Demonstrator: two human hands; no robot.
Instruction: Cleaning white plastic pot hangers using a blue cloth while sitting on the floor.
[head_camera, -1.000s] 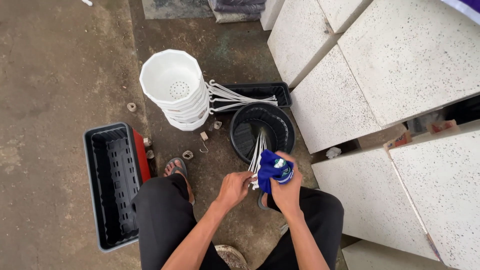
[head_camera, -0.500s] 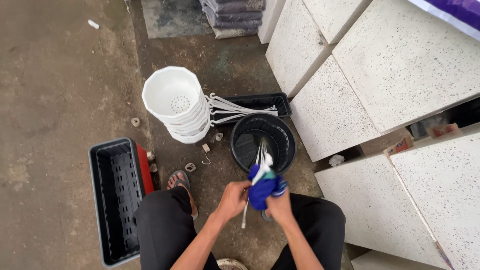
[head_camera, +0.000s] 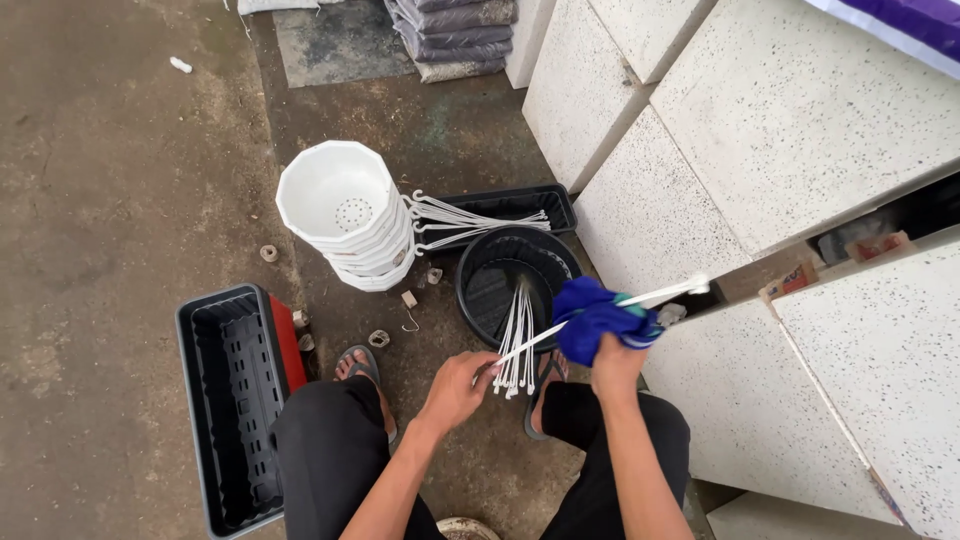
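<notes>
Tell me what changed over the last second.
The right hand drew its blue cloth along a white hanger toward the hooked end; the left hand grips the other end. White pots, black pot and black trays stayed put.

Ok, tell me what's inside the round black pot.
A bundle of white hanger rods leans out over the rim of the round black pot. The dark interior shows little else, and the rods cover part of its bottom.

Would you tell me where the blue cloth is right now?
In the head view, the blue cloth is bunched in the right hand, wrapped around a white rod, just right of the round black pot.
</notes>
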